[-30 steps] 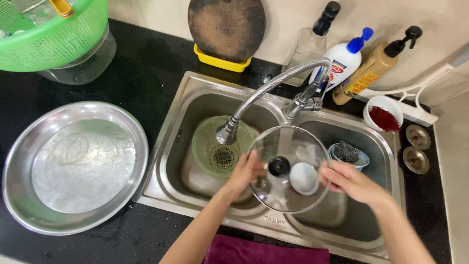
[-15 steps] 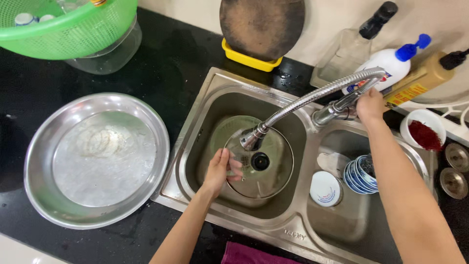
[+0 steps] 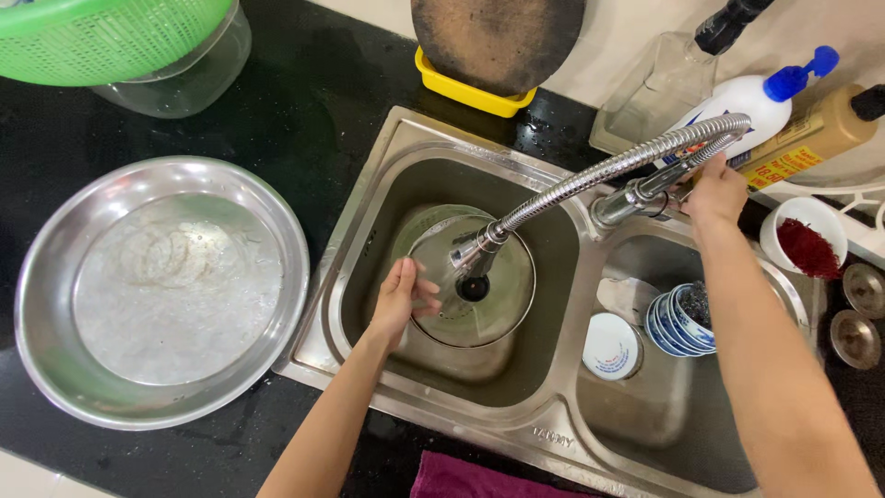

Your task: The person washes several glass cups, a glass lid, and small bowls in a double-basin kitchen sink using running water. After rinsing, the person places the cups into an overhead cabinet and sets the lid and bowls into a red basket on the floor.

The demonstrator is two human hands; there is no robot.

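1. Reaching up from the bottom edge of the frame into the left basin of the double stainless-steel sink — the left hand, forearm slanted up and to the right, fingers curled together over the left rim of the round clear glass lid with a black knob, thumb on top.
2. Held tilted at the centre of the frame, above the basin floor, right under the spray head of the flexible ribbed chrome tap.
3. Stretched from the lower right corner up to the upper right — the right arm, nearly straight, the right hand closed over the tap's base by the lever; fingers wrapped round it, exact grip hidden behind the hand.
4. In the right basin, lower right of centre: a stack of small blue-and-white bowls on edge, beside a small white round dish.
5. At the left of the frame, on the black countertop — a wide shallow round steel tray.
6. Upper left corner: a green plastic colander.
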